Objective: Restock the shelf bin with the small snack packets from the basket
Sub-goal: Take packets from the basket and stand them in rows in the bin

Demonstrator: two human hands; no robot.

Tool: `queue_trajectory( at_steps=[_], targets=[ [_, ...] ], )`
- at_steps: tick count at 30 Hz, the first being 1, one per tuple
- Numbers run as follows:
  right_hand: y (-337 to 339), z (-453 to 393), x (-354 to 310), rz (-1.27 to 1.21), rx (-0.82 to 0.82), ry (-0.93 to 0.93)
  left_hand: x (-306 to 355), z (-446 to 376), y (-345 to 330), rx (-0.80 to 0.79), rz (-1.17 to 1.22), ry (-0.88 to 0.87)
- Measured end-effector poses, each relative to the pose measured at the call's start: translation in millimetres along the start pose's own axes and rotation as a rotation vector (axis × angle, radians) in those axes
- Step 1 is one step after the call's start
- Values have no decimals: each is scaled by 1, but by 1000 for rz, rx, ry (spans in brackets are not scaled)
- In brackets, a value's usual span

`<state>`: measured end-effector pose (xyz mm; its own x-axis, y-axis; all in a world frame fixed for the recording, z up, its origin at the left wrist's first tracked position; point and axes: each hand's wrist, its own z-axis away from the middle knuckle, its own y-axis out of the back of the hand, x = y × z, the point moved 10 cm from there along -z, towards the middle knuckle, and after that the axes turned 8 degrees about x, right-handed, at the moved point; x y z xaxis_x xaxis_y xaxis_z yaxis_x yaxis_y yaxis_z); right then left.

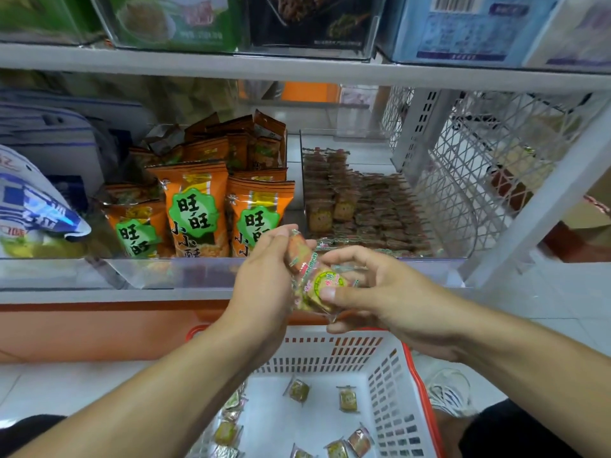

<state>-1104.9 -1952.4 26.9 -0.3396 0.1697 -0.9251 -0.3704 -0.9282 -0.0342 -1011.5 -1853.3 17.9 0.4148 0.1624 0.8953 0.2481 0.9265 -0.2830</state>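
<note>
Both hands (264, 279) (373, 292) grip snack packets (314, 282) between them, above the basket (393, 375)

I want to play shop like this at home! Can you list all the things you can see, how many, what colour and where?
small snack packets: a few, clear with green and red labels, held between both hands above the basket
loose snack packets: about ten, greenish, on the basket floor
basket: one, white with red rim, on the floor below the shelf
shelf bin: one, clear, right of middle shelf, holds rows of brownish packets
orange bags: many, orange with green badges, clear bin in the middle
blue and white bags: some, far left
boxes: several, green, dark, blue, top shelf
left hand: fingers round the packets
right hand: fingers pinch the packets
</note>
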Motion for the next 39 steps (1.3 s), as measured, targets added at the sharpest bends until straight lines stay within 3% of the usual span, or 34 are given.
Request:
queue_trajectory(
  at_steps=[8,12,15,19,27,32,36,39],
  targets=[
    [9,9,-15,17,-133,-35,24,2,7,-5,-107,-129],
    [18,11,-31,-173,-171,8,38,12,6,-82,-349,-373],
    [20,9,-35,-159,-149,72,44,22,1,-86,-450,-534],
    [18,5,-30,-151,-131,74,46,26,-4,-89,-422,-581],
    [14,-2,-10,-473,-34,-79,50,43,-13,-124,-365,-730],
    [-7,1,-10,-541,-208,-128,60,44,-11,-91,-228,-736],
    [-22,9,-23,-640,-370,-87,50,40,-12,-79,-131,-635],
    [-18,6,-27,-607,-338,7,41,37,-6,-21,-161,-581]
  ],
)
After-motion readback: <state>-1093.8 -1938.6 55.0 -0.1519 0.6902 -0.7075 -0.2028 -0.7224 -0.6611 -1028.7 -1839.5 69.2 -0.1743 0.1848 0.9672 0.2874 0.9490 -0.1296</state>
